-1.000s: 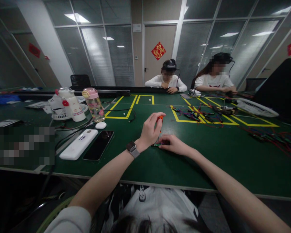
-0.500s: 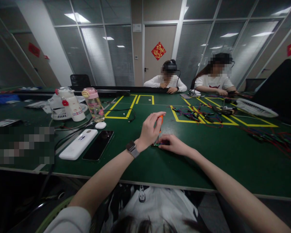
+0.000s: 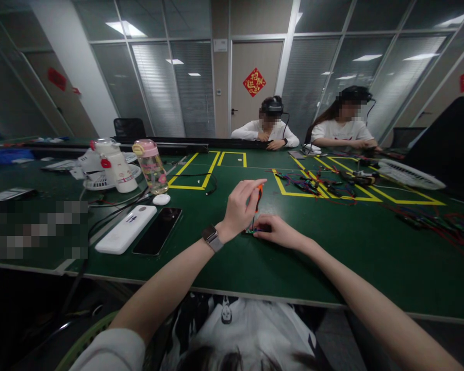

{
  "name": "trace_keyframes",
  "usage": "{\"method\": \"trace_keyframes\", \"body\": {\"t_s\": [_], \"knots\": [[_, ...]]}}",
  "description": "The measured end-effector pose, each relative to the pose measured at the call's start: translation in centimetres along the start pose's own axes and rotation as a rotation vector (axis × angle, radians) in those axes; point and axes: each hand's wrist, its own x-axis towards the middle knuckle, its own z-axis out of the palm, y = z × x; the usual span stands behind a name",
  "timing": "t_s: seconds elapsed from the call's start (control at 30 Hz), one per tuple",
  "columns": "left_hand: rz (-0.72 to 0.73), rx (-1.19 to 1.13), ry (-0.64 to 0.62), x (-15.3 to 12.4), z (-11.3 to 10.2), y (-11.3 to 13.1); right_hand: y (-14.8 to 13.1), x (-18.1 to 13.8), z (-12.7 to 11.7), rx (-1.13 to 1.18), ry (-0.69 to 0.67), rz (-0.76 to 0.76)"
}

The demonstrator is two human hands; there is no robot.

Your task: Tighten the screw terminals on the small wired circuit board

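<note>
"one green tabletop [image 3: 255, 278]: what's changed?"

"left hand [image 3: 237, 210] and right hand [image 3: 281, 231] keep fingers clamped: the first on an orange screwdriver [image 3: 259, 198], now showing more black, so probably turning; the second on the circuit board [image 3: 249, 232] beneath."

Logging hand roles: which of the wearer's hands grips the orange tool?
The left hand, with the watch on its wrist, grips the orange tool; the right hand, bare-wristed, is at the small circuit board.
</note>
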Motion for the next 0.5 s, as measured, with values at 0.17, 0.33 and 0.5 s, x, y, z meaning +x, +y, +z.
{"method": "trace_keyframes", "body": {"t_s": [0.17,0.33,0.5], "knots": [[0.001,-0.004,0.006,-0.06,-0.01,-0.04,-0.33,-0.01,-0.12,-0.003,-0.003,0.009],[-0.025,-0.019,-0.028,-0.08,-0.07,-0.1,-0.17,0.0,-0.06,0.003,0.001,0.004],[-0.046,0.045,-0.054,-0.02,-0.02,-0.02,-0.19,0.03,-0.06,0.005,-0.004,0.003]]}}
